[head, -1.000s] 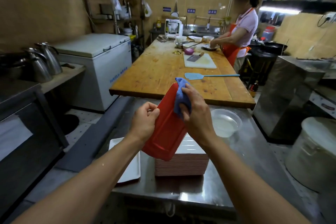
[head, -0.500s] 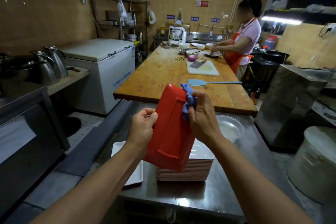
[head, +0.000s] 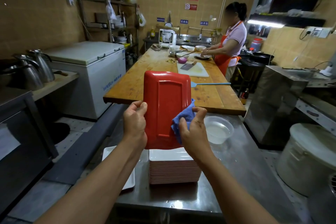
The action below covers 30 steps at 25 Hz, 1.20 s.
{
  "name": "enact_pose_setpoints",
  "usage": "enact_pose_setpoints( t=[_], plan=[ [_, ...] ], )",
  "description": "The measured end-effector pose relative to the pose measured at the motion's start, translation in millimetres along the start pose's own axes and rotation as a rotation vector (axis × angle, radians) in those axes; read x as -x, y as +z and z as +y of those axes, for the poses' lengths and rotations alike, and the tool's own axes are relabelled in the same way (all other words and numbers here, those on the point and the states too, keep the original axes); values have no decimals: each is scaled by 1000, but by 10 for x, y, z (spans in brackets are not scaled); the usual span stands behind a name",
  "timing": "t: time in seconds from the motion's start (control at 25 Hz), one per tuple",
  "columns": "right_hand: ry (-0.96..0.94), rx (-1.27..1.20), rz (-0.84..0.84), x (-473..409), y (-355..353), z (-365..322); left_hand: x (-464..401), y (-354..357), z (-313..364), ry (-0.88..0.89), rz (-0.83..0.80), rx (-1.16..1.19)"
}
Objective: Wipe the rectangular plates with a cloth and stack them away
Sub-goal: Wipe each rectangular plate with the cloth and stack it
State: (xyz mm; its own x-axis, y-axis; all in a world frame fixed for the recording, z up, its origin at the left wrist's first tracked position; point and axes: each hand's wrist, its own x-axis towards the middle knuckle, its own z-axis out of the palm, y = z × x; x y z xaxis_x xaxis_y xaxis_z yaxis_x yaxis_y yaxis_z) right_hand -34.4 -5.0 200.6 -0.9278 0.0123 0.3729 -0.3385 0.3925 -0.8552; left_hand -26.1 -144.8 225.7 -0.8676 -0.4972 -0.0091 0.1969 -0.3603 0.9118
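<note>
The red plate point(head: 166, 109) stands upright in the air, underside toward the wearer, just above the near stack of plates point(head: 174, 169) on the steel surface point(head: 241, 174). The left hand point(head: 135, 123) grasps its left edge; the right hand point(head: 192, 129) pinches a blue cloth point(head: 181, 120) against its right edge. Wiping looks underway; next, finish and lay it flat on the stack. A clear tub point(head: 219, 129) sits right.

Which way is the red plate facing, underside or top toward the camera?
Underside. The red plate shows its raised foot ring, held upright between left hand and right hand.
</note>
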Motion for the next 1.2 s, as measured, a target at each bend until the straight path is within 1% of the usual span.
enact_pose_setpoints(
  t=[0.12, 0.2, 0.28, 0.36, 0.4, 0.48, 0.52, 0.56, 0.6, 0.68, 0.76, 0.84, 0.96, 1.12, 1.2],
  plan=[
    [170, -220, 3, -62, -122, -29, -4, 57, -67, 9, -34, 8],
    [235, -283, 46, -150, -189, -56, 14, 59, -121, -31, -105, 14],
    [218, -253, 49, -210, -250, -56, 9, -13, -130, -94, -223, -51],
    [185, -206, 0, -246, -322, -41, -48, -122, -25, -114, -302, -221],
    [168, -169, -37, -260, -362, -36, -100, -165, 78, -81, -300, -293],
    [133, -65, -123, -275, -433, -30, -220, -199, 355, 69, -301, -404],
    [112, -13, -172, -281, -458, -33, -287, -187, 492, 142, -359, -492],
    [86, 33, -225, -286, -473, -44, -351, -162, 600, 175, -451, -594],
    [60, 67, -274, -289, -479, -68, -404, -134, 680, 150, -548, -687],
    [20, 101, -341, -301, -474, -133, -455, -101, 742, 42, -703, -823],
    [-20, 129, -361, -324, -458, -213, -473, -120, 707, 28, -783, -866],
    [-67, 170, -369, -341, -459, -280, -471, -164, 657, 29, -768, -774],
    [-176, 237, -370, -334, -410, -380, -432, -239, 606, 42, -667, -640],
    [-431, 328, -268, -392, -173, -594, -293, -190, 541, 64, -610, -575],
    [-520, 389, -231, -412, -103, -628, -258, -202, 546, 58, -572, -523]
  ],
)
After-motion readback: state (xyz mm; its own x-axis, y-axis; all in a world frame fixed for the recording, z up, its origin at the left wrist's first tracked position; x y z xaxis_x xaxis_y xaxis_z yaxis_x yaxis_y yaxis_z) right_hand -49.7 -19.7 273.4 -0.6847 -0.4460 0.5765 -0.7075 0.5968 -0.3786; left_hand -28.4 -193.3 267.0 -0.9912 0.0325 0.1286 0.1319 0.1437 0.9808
